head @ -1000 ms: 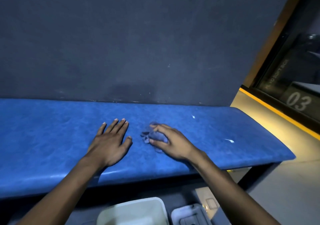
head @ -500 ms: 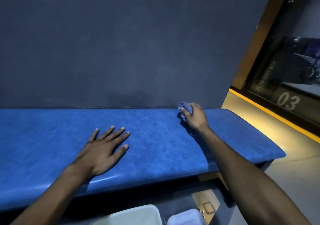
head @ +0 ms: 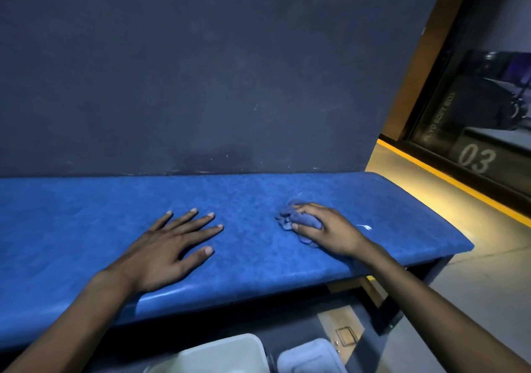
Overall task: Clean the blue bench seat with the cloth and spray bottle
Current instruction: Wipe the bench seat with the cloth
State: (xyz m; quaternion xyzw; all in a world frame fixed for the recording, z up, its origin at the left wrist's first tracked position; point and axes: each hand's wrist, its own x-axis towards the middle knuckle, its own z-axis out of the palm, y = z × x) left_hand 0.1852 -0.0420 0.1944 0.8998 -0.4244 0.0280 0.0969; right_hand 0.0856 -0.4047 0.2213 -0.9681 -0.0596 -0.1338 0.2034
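The blue padded bench seat [head: 86, 237] runs across the view against a dark wall. My right hand [head: 327, 229] presses a crumpled blue cloth [head: 290, 220] onto the seat, right of the middle, fingers curled over it. My left hand [head: 169, 246] lies flat on the seat near the front edge, fingers spread, holding nothing. A small white speck [head: 365, 227] sits on the seat just right of my right hand. No spray bottle is in view.
A dark wall [head: 201, 71] rises behind the seat. Two white plastic containers [head: 218, 355] [head: 310, 358] stand on the floor below the front edge. The bench ends at the right, where a yellow-lined ledge [head: 448, 180] and a dark glass panel marked 03 [head: 477, 158] stand.
My right hand has drawn the cloth back from the rear edge by the wall toward the middle of the seat. My left hand has stayed flat in place.
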